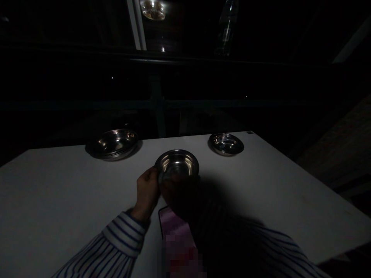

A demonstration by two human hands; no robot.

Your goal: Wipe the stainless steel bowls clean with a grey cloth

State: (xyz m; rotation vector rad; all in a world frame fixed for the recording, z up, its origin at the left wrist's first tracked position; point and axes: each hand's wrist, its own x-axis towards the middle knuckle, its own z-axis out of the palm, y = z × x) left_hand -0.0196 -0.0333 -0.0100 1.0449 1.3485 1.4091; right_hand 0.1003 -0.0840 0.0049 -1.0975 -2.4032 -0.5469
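Note:
A shiny metal bowl (189, 159) is at the middle of the white table, its open side up. My left hand (147, 191) is closed on the bowl's left rim, thumb at the edge. In deep shadow, my right hand (181, 195) lies over the near side of the bowl with its fingers bent. A small greyish piece (165, 176), too dark to name, shows at the fingers of that hand. Below the hands lies a flat pinkish-purple rectangle (174, 224) with a dark edge, partly covered by my right arm and blurred at the bottom.
At the back left of the white table (72, 200) stand stacked metal bowls (116, 144). Another metal bowl (226, 144) sits at the back right. Beyond the far edge, a bottle (227, 31) and a glass-like dish (153, 9) show in the dark.

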